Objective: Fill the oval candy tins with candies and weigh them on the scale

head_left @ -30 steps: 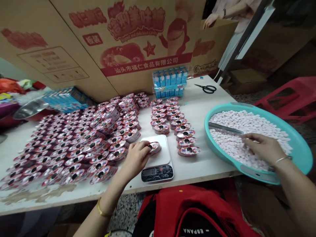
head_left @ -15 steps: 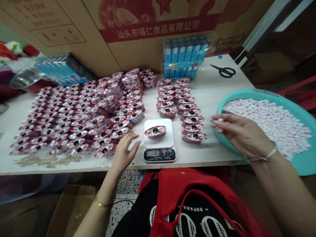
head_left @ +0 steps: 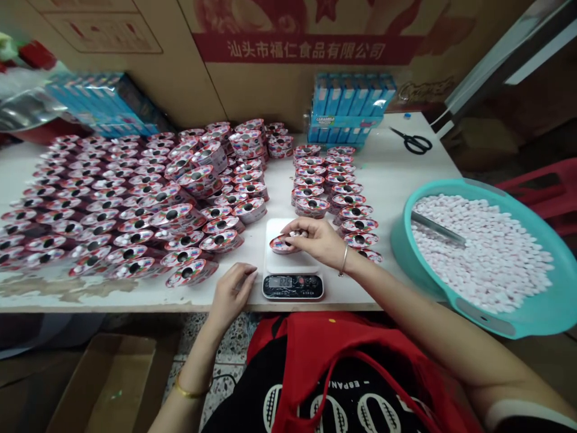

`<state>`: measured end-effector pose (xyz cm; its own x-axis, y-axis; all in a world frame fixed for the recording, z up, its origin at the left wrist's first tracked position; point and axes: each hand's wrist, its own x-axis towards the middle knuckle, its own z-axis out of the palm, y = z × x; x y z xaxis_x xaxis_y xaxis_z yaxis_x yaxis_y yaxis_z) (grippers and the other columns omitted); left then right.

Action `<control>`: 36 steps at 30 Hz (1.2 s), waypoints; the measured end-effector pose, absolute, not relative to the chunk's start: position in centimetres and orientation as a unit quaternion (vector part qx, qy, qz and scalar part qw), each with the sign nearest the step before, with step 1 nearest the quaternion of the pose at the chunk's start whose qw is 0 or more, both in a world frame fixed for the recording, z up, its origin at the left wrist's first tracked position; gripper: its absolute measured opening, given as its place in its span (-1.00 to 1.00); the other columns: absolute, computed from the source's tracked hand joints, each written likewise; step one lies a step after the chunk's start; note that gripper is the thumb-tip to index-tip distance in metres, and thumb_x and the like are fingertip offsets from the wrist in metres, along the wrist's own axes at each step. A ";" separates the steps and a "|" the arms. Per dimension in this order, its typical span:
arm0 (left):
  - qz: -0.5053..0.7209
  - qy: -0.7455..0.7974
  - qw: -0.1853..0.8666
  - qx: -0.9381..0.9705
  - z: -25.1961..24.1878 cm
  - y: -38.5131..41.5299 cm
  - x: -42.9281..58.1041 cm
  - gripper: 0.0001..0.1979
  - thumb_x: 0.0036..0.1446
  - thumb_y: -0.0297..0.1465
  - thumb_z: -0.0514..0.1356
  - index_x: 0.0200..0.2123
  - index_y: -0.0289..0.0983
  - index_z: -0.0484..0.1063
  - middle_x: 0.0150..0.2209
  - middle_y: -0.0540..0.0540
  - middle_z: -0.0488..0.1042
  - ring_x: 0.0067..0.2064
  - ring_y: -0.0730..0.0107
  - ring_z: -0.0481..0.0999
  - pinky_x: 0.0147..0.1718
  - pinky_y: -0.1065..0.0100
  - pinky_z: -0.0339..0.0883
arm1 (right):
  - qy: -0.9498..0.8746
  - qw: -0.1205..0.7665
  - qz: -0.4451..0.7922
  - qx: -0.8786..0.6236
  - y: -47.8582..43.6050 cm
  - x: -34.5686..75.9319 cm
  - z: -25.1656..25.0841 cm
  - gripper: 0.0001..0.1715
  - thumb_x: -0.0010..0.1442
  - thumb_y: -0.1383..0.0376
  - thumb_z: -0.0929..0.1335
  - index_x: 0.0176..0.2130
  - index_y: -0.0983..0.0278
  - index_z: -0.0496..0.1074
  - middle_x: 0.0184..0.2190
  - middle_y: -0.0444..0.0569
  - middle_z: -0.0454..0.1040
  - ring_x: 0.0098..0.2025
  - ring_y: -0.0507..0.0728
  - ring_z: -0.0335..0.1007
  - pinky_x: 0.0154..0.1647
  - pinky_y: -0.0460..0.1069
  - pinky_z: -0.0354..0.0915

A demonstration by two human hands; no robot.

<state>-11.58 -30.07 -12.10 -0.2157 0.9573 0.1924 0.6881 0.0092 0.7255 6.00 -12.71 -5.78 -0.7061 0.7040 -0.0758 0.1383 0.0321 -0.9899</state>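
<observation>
My right hand (head_left: 320, 240) is over a small oval pink-and-red carton (head_left: 280, 245) with a dark round hole in its top. White candies (head_left: 298, 233) show in its bent fingers, which partly cover the carton. That carton stands on a white digital scale (head_left: 293, 287) whose display is lit. Left of the scale, my left hand (head_left: 232, 293) rests by the table's front edge, loosely curled, with thumb and fingers a little apart and nothing in them.
Many similar cartons (head_left: 135, 237) fill the table's left side, some stacked. Two rows (head_left: 356, 211) stand behind and right of the scale. A turquoise basin (head_left: 406, 240) holds white candies and a metal tool (head_left: 437, 228). Scissors (head_left: 417, 144) and wrapped blue packs (head_left: 345, 111) lie farther back.
My right hand has moved left from the basin's rim to the carton on the scale. My left hand has curled more. The scale's reading has changed from about zero.
</observation>
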 end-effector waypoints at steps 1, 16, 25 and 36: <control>0.370 0.685 0.185 0.599 -12.1 -30.0 -11.7 -0.85 0.24 -0.35 0.08 -0.24 -0.26 0.41 -0.29 -0.09 0.48 -0.22 0.37 0.47 -0.20 0.33 0.36 | -0.718 0.229 0.584 -0.300 -12.6 6.1 -5.6 -0.86 0.08 0.36 0.38 -0.27 0.31 0.50 -0.28 -0.03 0.54 -0.31 0.03 0.45 -0.21 0.00 0.40; 0.366 0.676 0.184 0.612 -11.9 -29.2 -11.9 -0.88 0.25 -0.39 0.08 -0.22 -0.25 0.39 -0.29 -0.08 0.45 -0.21 0.40 0.44 -0.20 0.35 0.33 | -0.913 0.096 0.319 -0.234 -13.2 5.9 -2.5 -0.66 0.16 0.58 0.22 -0.15 0.35 0.46 -0.12 0.11 0.42 -0.09 0.13 0.38 -0.03 0.06 0.33; 0.367 0.681 0.172 0.609 -11.5 -29.1 -11.6 -0.87 0.25 -0.38 0.08 -0.23 -0.26 0.40 -0.28 -0.10 0.47 -0.20 0.39 0.46 -0.18 0.34 0.34 | -0.913 0.157 0.302 -0.225 -13.3 6.0 -2.3 -0.69 0.22 0.51 0.21 -0.14 0.30 0.46 -0.14 0.09 0.42 -0.09 0.14 0.38 -0.03 0.07 0.34; 0.396 0.688 0.082 0.603 -10.6 -29.0 -11.4 -0.89 0.22 -0.44 0.10 -0.21 -0.25 0.41 -0.25 -0.11 0.48 -0.19 0.38 0.49 -0.16 0.32 0.36 | -0.764 0.371 0.169 -0.501 -9.3 20.4 0.9 -0.74 0.14 0.18 0.38 -0.18 0.24 0.53 -0.25 0.02 0.52 -0.31 0.10 0.41 -0.28 0.02 0.33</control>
